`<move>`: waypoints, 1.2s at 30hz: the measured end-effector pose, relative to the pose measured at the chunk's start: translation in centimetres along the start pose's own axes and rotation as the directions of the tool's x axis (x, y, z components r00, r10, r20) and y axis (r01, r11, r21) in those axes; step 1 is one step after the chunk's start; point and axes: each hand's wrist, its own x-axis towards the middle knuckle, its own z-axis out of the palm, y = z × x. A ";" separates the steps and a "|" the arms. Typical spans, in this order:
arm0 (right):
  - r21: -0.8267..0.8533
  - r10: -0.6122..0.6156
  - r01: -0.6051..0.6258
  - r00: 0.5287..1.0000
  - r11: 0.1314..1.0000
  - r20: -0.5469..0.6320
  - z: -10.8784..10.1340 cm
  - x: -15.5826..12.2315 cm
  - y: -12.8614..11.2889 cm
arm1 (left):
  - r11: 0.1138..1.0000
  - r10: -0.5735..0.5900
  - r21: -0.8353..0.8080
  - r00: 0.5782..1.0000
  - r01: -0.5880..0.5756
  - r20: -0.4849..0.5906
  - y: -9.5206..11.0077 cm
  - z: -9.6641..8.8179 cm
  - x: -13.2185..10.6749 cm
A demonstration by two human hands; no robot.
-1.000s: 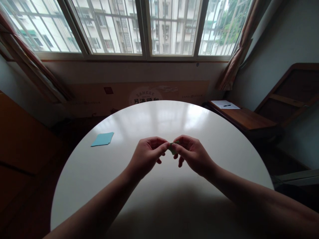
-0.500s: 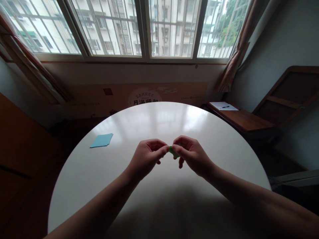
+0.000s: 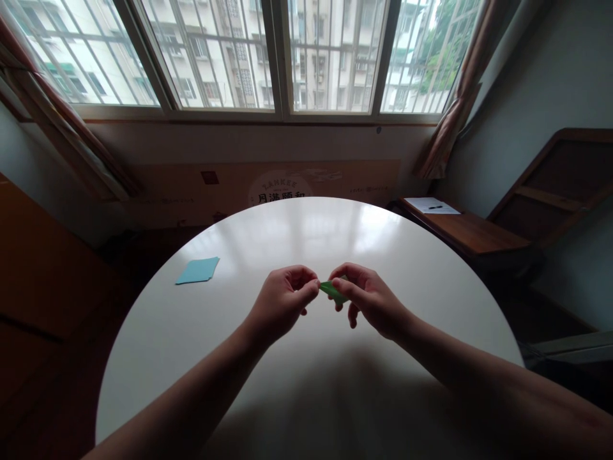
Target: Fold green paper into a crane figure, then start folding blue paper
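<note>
Left hand (image 3: pixel 282 297): thumb and index pinched at the pointed left tip of a small folded green paper piece (image 3: pixel 337 292). Right hand (image 3: pixel 368 292): thumb pressed on top of its other end, lower fingers loosely curled beneath. Both grips narrow, palms facing inward, forearms angled in from the bottom corners. Paper sat between the hands, above the middle of a glossy white round table (image 3: pixel 239 255). Stack of light-blue paper squares (image 3: pixel 197 271) lay on the table, well left of the left hand. Beyond the far edge, an orange-brown printed panel (image 3: pixel 163 182) read "月满颐和", bottoms cut off by the table; arched Latin letters above looked like "ANKEE", first letter unclear. Smaller lettering at its sides was illegible. Far right: white paper sheet (image 3: pixel 420 203) with a dark pen (image 3: pixel 435 207) on a brown wooden seat (image 3: pixel 483 231).
</note>
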 end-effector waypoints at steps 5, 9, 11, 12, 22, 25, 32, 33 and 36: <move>-0.045 0.034 -0.031 0.997 0.998 0.074 -0.5 0.1 -0.1 | 0.999 -0.035 0.007 0.999 0.035 -0.018 0.4 -0.3 -0.1; -0.051 0.020 -0.017 0.997 0.999 0.071 -0.7 0.1 0.0 | 0.998 -0.036 0.056 0.999 0.034 0.025 0.6 -0.5 -0.1; -0.070 0.015 -0.010 0.997 0.998 0.073 -0.7 0.1 0.1 | 0.997 -0.037 0.067 0.998 0.034 0.042 0.6 -0.6 -0.1; -0.080 0.018 -0.013 0.997 0.997 0.074 -0.7 0.1 0.1 | 0.997 -0.038 0.064 0.998 0.035 0.043 0.5 -0.7 -0.1; 0.037 0.172 -0.171 0.985 0.985 -0.015 -0.3 0.5 0.3 | 0.999 -0.022 -0.047 0.999 0.020 -0.044 0.2 -0.7 0.4; 0.066 0.137 -0.133 0.989 0.989 -0.058 -0.2 0.5 0.5 | 0.997 -0.060 -0.041 0.998 0.060 -0.002 0.1 -0.5 0.3; 0.026 0.092 -0.090 0.994 0.996 -0.059 0.0 0.3 0.8 | 0.996 -0.060 -0.068 0.998 0.062 0.019 -0.1 -0.1 0.1; 0.025 0.092 -0.091 0.994 0.996 -0.054 0.1 0.2 0.8 | 0.996 -0.059 -0.072 0.998 0.059 0.008 -0.1 -0.1 0.1; 0.041 0.082 -0.080 0.996 0.996 -0.044 0.3 0.2 0.7 | 0.996 -0.055 -0.066 0.998 0.054 -0.017 -0.1 -0.1 0.1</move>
